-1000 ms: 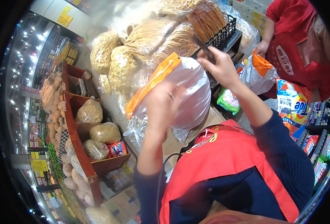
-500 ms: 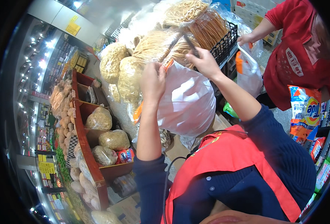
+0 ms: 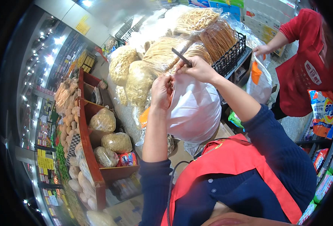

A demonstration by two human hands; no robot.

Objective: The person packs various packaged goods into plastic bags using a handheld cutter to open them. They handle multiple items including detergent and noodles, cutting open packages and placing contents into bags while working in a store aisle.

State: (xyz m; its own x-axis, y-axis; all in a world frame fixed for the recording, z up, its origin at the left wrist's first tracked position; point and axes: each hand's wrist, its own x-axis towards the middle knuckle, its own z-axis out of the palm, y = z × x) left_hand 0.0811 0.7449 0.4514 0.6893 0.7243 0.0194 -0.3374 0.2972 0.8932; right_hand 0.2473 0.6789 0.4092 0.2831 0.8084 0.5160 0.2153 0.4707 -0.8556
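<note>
While pinching the gathered top of a bulging white plastic bag (image 3: 194, 109) in the curled fingers of the left hand (image 3: 162, 92), meets that same edge, or very nearly, with the right hand (image 3: 198, 69), also closed, and grips in it a slim dark tool (image 3: 182, 57). Cannot tell whether a marker, a blade or something else. Shows no open gap between thumb and fingers in either hand. Holds the bag in front of the red apron (image 3: 226, 154), with an orange band (image 3: 144, 117) of print just beside the left wrist.

Judging by the rounded sides, seems already filled, though with what, cannot tell through the cloudy film. Looks drawn together at the top, but with no knot or tie visible, so probably not yet fastened; by that reckoning, stands late in the work, short only of closing.

Around the bag: clear bags of pale noodles (image 3: 140, 83) to the left, and a black crate (image 3: 230, 54) beyond. Farther right, another white bag with an orange patch (image 3: 262, 84), near a co-worker in red (image 3: 298, 79).
</note>
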